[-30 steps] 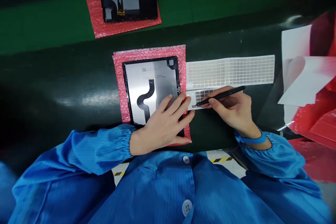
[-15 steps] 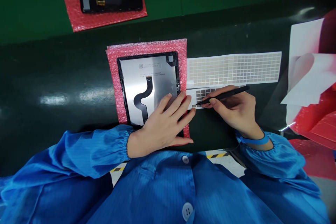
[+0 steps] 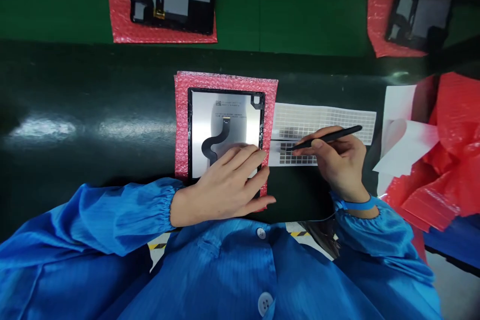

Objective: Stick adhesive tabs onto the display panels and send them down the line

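**Tweezer tips down on the pad strip, other hand flat on the panel**

Quick look at the bench here. The right hand [image 3: 337, 162] pinches a slim pair of matte black tweezers [image 3: 326, 136] between thumb and fingers, pen style. Their long axis runs nearly level across the view, back end up and to the right, tips pointing left into a white strip printed with a grid of small dark grey squares [image 3: 296, 154]. From this angle I can't tell if the tips are closed on a square or just over it. That strip lies right below a bigger pale gridded sheet [image 3: 322, 120], and both are closer to the right hand than the left.

The left hand [image 3: 221, 182] lies open and flat on a silver-backed tablet display panel [image 3: 225, 115] with a wavy black flex cable [image 3: 214, 146], fingertips near the panel's right edge, just beside the strip. The panel sits on pink bubble wrap [image 3: 182, 125] on a glossy dark green bench mat [image 3: 93, 155].
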The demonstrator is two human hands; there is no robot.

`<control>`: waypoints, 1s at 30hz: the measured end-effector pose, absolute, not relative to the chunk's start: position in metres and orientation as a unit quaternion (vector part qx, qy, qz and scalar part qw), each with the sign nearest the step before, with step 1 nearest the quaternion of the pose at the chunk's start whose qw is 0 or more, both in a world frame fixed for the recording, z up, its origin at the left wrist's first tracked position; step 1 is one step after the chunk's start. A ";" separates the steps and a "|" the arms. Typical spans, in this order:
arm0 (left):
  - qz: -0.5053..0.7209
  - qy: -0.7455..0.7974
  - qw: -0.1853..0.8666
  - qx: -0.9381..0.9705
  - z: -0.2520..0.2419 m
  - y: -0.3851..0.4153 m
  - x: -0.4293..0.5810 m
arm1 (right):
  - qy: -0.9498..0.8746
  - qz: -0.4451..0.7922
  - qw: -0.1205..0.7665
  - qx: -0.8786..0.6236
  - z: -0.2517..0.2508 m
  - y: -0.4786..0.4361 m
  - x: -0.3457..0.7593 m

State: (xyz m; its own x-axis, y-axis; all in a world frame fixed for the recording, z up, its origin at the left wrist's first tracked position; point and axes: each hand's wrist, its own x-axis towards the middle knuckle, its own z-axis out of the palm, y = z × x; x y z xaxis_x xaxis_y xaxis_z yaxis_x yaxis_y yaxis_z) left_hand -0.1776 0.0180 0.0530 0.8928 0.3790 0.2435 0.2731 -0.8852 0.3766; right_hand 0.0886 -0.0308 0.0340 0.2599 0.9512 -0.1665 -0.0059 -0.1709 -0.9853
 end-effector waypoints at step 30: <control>0.073 0.241 0.102 0.962 0.043 0.031 -0.181 | -0.427 0.500 0.507 -0.557 0.019 0.006 0.064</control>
State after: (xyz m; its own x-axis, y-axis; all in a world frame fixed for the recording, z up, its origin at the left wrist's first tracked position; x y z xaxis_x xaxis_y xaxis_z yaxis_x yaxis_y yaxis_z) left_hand -0.1814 0.0314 0.0426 0.8731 0.4790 0.0914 0.4493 -0.8630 0.2309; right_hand 0.0642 0.0065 0.0194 0.1348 0.9830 -0.1246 -0.0314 -0.1214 -0.9921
